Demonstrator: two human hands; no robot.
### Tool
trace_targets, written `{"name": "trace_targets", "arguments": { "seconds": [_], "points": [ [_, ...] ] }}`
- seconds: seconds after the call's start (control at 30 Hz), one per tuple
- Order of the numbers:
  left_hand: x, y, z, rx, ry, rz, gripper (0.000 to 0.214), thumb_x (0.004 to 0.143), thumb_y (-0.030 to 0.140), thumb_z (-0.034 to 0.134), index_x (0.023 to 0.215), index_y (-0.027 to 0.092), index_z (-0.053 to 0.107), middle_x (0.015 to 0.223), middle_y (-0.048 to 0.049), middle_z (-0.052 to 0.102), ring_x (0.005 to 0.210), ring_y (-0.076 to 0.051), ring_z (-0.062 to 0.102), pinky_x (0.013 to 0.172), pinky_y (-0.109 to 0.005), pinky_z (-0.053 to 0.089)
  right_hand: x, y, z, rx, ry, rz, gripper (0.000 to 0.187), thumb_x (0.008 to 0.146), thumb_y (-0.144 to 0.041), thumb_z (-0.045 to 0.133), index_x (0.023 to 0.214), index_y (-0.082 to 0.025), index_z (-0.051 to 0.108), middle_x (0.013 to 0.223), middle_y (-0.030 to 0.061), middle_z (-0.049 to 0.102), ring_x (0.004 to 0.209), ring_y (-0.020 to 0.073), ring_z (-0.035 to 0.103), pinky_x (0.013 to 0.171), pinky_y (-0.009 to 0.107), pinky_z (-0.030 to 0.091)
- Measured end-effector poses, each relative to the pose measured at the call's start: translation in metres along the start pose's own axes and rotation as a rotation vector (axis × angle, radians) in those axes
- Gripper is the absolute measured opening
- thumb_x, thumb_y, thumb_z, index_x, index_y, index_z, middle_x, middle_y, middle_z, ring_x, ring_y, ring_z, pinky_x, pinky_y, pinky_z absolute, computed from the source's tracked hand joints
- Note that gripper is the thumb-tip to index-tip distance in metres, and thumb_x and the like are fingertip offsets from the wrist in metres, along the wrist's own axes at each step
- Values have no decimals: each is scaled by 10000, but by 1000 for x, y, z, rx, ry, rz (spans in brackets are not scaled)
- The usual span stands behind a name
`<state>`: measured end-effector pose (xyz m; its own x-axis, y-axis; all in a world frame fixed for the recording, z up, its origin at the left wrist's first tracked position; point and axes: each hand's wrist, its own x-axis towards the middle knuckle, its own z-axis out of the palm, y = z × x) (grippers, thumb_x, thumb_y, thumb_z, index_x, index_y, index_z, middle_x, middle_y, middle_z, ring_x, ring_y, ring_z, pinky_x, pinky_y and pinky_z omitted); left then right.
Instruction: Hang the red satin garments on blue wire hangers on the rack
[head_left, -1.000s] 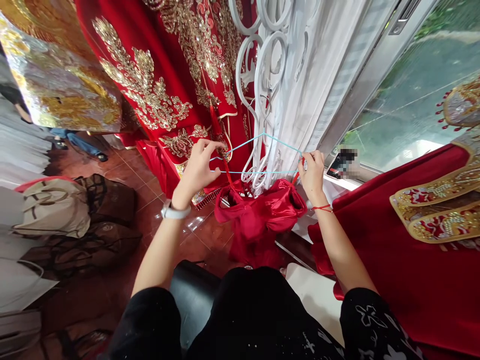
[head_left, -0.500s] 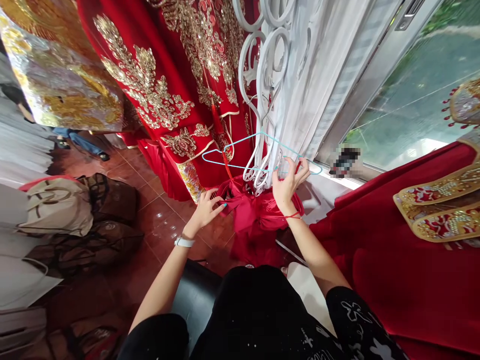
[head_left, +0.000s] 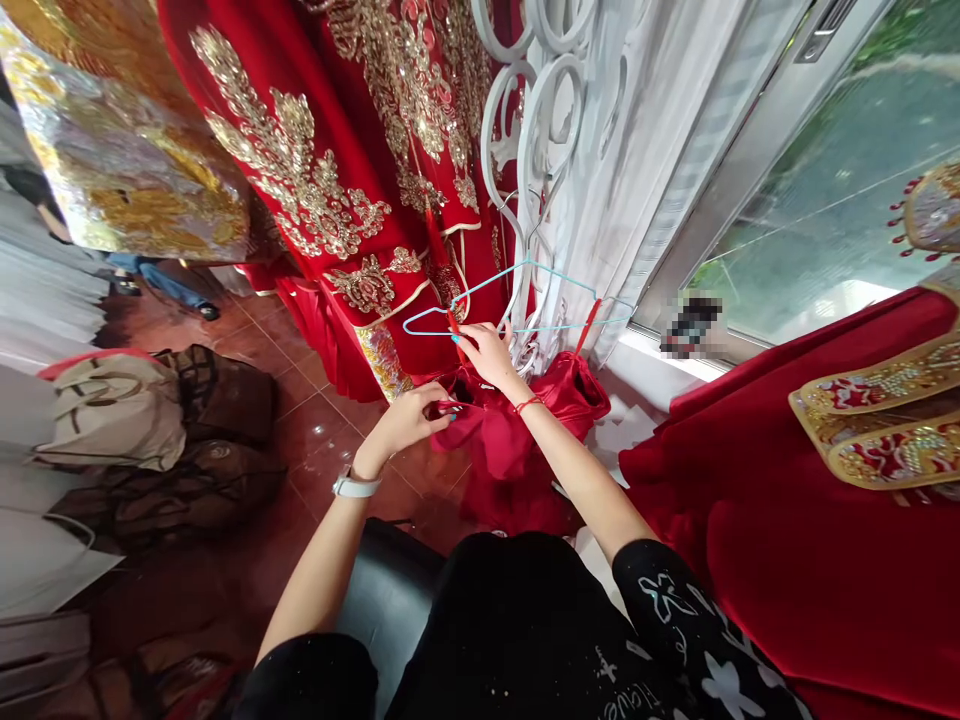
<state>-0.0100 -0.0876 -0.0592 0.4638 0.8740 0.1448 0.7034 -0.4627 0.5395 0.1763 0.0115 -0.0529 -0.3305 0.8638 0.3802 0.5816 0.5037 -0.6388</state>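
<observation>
A light blue wire hanger hangs from white scrollwork, with a red satin dress below it. The dress's right strap loops over the hanger's right side. My left hand is closed, pinching the left upper edge of the dress between thumb and fingers. Above it, my right hand reaches across to the left end of the hanger, its fingers closed at the dress's left strap. Part of that strap is hidden behind the fingers.
Red gowns with gold beading hang behind on the left. White metal scrollwork stands in front of a white curtain. Bags lie on the tiled floor at left. A red velvet garment spreads at right, near the glass door.
My right hand has moved left from the hanger's right side to its left strap. The right strap now shows on the hanger. My left hand still grips the dress edge.
</observation>
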Motion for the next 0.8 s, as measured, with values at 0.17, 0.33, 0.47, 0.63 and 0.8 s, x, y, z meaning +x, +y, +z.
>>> {"name": "trace_targets", "arguments": {
  "seconds": [0.17,0.33,0.47,0.63,0.8],
  "points": [
    [3,-27,-5,-106,402,-139,131,828,171,584,917,216,499,838,20,538,641,-120,463,651,-257,431,-7,8,4,1,88,49,246,1051,-336,559,1054,-263,794,1112,39,808,1101,253,643,1287,606,106],
    [11,-34,-13,-35,659,-136,222,793,97,525,980,215,504,950,-34,587,849,-172,578,809,-314,513,-21,11,6,-23,134,45,243,1044,-346,577,1014,-273,806,1093,34,813,1082,255,637,1273,573,147],
    [13,-27,-39,38,454,-13,194,856,117,489,991,200,600,1010,-68,670,948,-206,638,919,-367,535,-24,10,4,-37,136,36,236,1044,-334,577,1023,-280,806,1094,22,814,1055,253,633,1274,566,123],
    [14,-29,-73,72,322,31,132,939,262,556,978,190,659,961,-70,706,899,-215,671,884,-361,555,-28,9,-1,-38,113,33,256,1052,-333,560,1028,-282,810,1043,18,815,1050,257,630,1260,554,161],
    [36,-8,-86,87,321,49,181,964,285,532,1014,183,673,976,-80,714,894,-219,669,895,-371,551,-31,5,-1,-44,109,28,231,1041,-325,586,1028,-281,813,1070,13,817,1036,252,631,1267,544,150]
  ]
}}
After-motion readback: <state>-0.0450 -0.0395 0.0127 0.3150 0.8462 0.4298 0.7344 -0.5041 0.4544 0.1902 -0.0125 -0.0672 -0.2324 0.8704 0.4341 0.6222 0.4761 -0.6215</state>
